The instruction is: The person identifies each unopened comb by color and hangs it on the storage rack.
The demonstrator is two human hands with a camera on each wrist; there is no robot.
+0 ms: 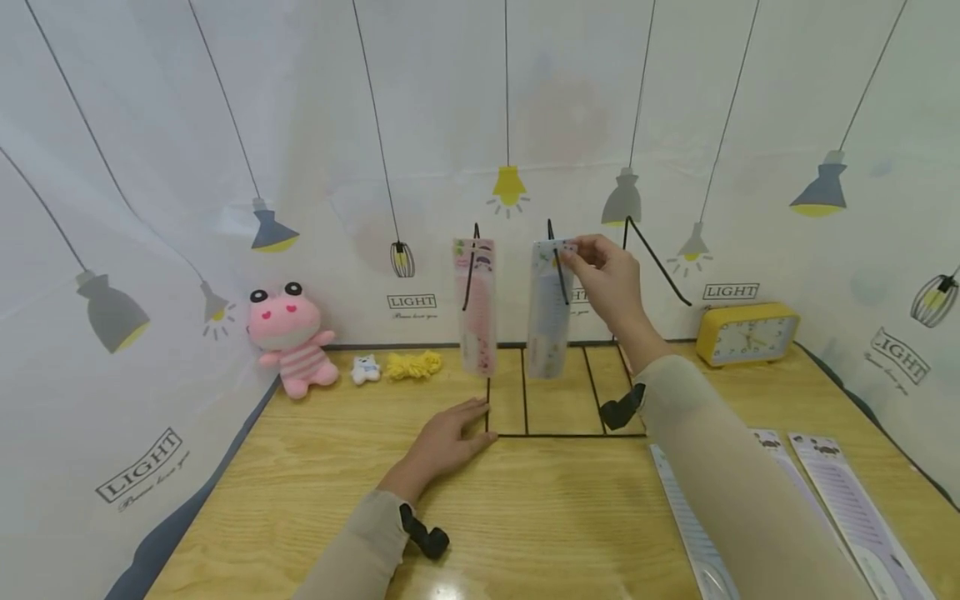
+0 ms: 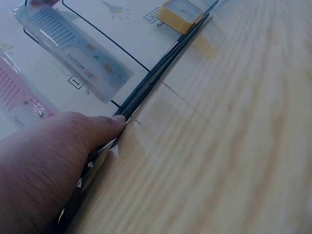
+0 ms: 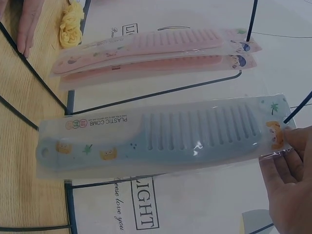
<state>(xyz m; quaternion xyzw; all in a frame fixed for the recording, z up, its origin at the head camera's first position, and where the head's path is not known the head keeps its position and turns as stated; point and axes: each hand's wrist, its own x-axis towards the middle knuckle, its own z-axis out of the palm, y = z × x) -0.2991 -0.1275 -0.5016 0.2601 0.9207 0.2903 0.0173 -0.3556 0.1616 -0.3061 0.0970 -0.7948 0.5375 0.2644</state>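
the right hand [image 1: 611, 279] pinches the top of the packaged blue comb [image 3: 161, 136] at a rack hook [image 1: 557, 258], beside the pink combs [image 3: 151, 53]. the left hand [image 1: 446, 442] lies flat, fingers straight, steadying the wire rack base [image 1: 547, 434]; best keep the package hole square to the hook.

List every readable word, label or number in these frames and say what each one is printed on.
"PLASTIC COMB": on the clear packet of the blue plastic comb, pinched at its top by the right hand.
"LIGHT": repeated on the white lamp-print backdrop.
Script line under "LIGHT": too blurred to read.
Yellow alarm clock dial numbers: too small.
Pink comb packet print: unreadable.
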